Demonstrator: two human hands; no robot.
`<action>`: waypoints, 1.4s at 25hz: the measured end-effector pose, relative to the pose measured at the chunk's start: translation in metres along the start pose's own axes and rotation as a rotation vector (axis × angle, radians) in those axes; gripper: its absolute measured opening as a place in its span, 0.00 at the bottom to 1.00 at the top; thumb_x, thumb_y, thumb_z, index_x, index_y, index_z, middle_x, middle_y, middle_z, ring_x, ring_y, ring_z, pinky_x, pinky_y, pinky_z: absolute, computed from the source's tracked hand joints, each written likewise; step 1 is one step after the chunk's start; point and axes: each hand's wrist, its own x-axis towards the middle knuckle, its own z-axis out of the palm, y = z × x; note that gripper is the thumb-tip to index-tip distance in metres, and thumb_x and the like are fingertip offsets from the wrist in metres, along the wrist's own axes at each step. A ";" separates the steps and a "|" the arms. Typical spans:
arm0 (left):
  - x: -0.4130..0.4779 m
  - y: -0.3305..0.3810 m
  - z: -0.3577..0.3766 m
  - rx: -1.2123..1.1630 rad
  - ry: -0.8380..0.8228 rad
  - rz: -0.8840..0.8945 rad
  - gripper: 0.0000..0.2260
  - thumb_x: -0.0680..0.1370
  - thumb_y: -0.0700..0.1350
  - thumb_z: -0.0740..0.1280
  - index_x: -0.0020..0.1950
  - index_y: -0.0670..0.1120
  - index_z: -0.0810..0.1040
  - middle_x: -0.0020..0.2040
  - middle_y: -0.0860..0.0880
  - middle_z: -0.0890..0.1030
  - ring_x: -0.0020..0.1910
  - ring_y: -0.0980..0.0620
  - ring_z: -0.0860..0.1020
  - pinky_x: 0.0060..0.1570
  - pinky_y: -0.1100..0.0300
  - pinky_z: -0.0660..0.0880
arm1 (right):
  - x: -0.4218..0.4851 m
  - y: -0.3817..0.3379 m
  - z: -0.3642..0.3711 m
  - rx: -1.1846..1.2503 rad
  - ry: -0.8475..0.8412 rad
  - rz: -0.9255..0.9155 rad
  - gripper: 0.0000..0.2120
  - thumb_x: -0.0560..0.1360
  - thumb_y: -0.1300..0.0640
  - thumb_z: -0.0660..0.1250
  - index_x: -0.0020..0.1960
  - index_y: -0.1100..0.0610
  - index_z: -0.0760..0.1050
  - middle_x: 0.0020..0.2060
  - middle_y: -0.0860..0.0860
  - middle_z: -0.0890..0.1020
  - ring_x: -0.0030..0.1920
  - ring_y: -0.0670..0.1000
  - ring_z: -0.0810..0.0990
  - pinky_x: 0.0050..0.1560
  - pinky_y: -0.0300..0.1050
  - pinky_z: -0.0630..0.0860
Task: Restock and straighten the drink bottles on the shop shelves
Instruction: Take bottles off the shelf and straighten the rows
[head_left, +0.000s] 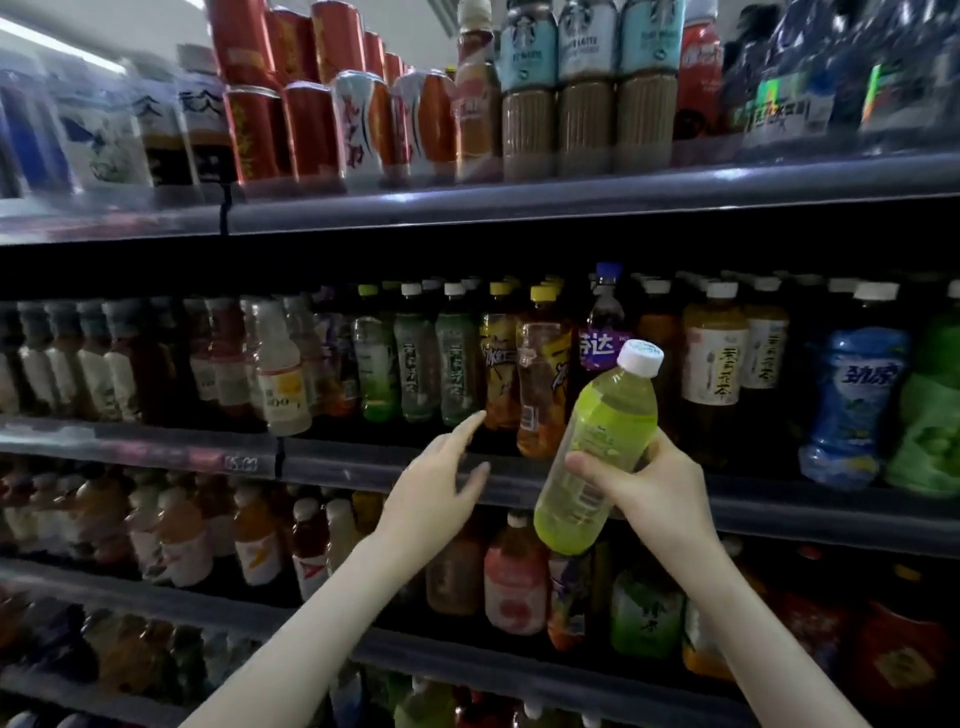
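My right hand (652, 488) grips a green drink bottle (597, 447) with a white cap, tilted, in front of the middle shelf (363, 470). My left hand (441, 478) is open with fingers spread, its fingertips reaching toward the base of the green-label tea bottles (457, 358) and the yellow-cap iced tea bottles (540, 379) on that shelf. A purple soda bottle (605, 322) stands just behind the held bottle's cap.
The top shelf (519, 200) carries red cans (306, 119) and coffee bottles (587, 88). Blue bottles (852, 400) and yellow tea bottles (714, 358) stand on the right. The lower shelf (467, 660) holds mixed juice bottles (514, 582).
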 end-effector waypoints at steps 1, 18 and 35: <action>0.008 -0.006 0.001 0.004 -0.005 0.014 0.26 0.80 0.48 0.62 0.76 0.59 0.55 0.64 0.52 0.73 0.51 0.55 0.77 0.51 0.56 0.77 | -0.001 -0.002 0.004 -0.014 0.048 0.021 0.19 0.64 0.51 0.79 0.52 0.49 0.78 0.43 0.40 0.82 0.43 0.38 0.79 0.36 0.29 0.72; 0.114 0.023 0.067 -0.099 -0.022 -0.029 0.46 0.79 0.47 0.64 0.70 0.59 0.23 0.60 0.36 0.71 0.33 0.47 0.76 0.31 0.57 0.74 | -0.014 -0.018 -0.017 -0.250 0.335 0.078 0.18 0.65 0.51 0.78 0.51 0.49 0.77 0.43 0.42 0.82 0.43 0.39 0.79 0.35 0.31 0.71; 0.101 0.105 0.118 -0.119 0.152 0.141 0.39 0.78 0.43 0.66 0.77 0.58 0.40 0.76 0.38 0.46 0.74 0.36 0.47 0.65 0.44 0.66 | 0.011 -0.004 -0.090 -0.248 0.295 0.074 0.18 0.64 0.49 0.79 0.51 0.49 0.78 0.42 0.41 0.82 0.42 0.37 0.79 0.36 0.30 0.71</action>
